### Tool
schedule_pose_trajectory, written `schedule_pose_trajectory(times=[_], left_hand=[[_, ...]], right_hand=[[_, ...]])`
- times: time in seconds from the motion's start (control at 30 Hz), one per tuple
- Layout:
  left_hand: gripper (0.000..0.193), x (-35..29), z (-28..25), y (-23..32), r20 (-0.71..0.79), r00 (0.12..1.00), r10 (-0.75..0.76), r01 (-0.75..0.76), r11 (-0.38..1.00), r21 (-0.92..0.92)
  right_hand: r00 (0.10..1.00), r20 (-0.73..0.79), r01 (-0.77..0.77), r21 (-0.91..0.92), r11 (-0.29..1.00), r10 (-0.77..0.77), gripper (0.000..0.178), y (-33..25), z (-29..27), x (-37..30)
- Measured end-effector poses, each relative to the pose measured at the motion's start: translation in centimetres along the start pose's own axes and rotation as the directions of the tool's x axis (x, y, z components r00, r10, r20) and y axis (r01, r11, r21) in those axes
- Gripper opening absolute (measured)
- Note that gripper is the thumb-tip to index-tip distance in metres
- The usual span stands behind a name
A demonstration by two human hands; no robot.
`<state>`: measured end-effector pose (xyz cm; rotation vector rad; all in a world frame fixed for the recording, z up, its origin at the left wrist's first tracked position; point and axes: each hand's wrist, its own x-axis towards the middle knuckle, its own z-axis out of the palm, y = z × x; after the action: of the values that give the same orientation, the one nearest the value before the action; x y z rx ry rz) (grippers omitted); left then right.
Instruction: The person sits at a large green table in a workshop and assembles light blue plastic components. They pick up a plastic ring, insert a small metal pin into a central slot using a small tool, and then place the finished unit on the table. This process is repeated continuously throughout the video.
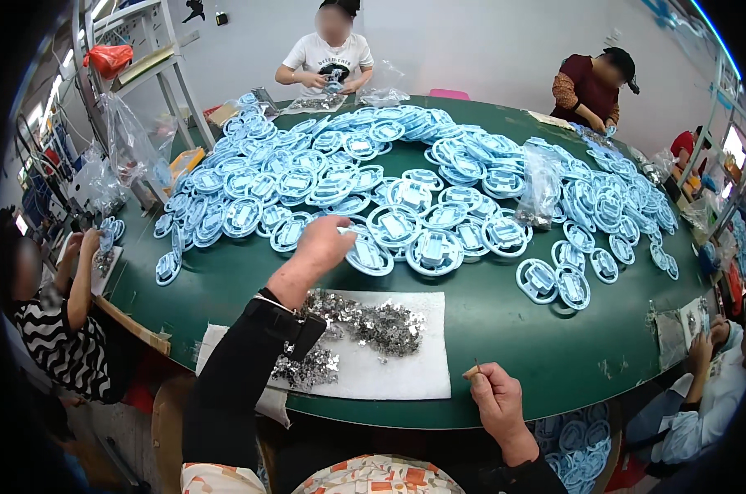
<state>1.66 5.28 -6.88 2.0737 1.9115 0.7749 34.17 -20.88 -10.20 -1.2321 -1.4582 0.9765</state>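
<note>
My left hand (322,249) reaches over the near edge of a big pile of light blue oval plastic parts (410,195). Its fingers are closed on the rim of one blue plastic part (371,257); the fingertips are partly hidden. Low on the right, my right hand (500,402) is closed around a small tan stick-like tool (473,372) with a thin dark tip. Between the hands, small shiny metal clips (389,328) lie heaped on a white foam sheet (418,377), partly under my left forearm.
The green table (488,329) curves round in front of me. A clear plastic bag (541,185) stands among the blue parts on the right. Several people sit around the edge. More blue parts (577,445) fill a container below the table, beside my right arm.
</note>
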Motion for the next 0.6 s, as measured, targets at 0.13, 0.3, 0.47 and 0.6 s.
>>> schedule_pose_trajectory(times=[0.13, 0.3, 0.47, 0.6], left_hand=[[0.043, -2.4, -4.7, 2.5, 0.025, 0.997, -0.071, 0.074, 0.990, -0.119], [0.039, -8.8, -7.1, 5.6, 0.217, 0.976, 0.019, 0.155, 0.640, -0.752], [0.027, -15.2, -7.3, 8.9, 0.321, 0.921, 0.221, 0.202, 0.434, -0.878], [0.016, -20.7, -5.4, 9.7, 0.233, 0.874, 0.427, 0.129, 0.257, -0.958]], right_hand=[[0.998, -0.028, -0.042, 0.182, 0.982, 0.048, 0.015, 0.5, -0.3, -0.4], [0.997, -0.011, -0.068, 0.348, 0.935, 0.076, 0.015, -2.0, 0.5, -0.3], [0.919, 0.249, -0.394, 0.591, 0.704, 0.306, 0.027, -4.6, 1.5, 1.0], [0.774, 0.557, -0.632, 0.659, 0.408, 0.299, 0.039, -4.9, 3.7, 0.1]])
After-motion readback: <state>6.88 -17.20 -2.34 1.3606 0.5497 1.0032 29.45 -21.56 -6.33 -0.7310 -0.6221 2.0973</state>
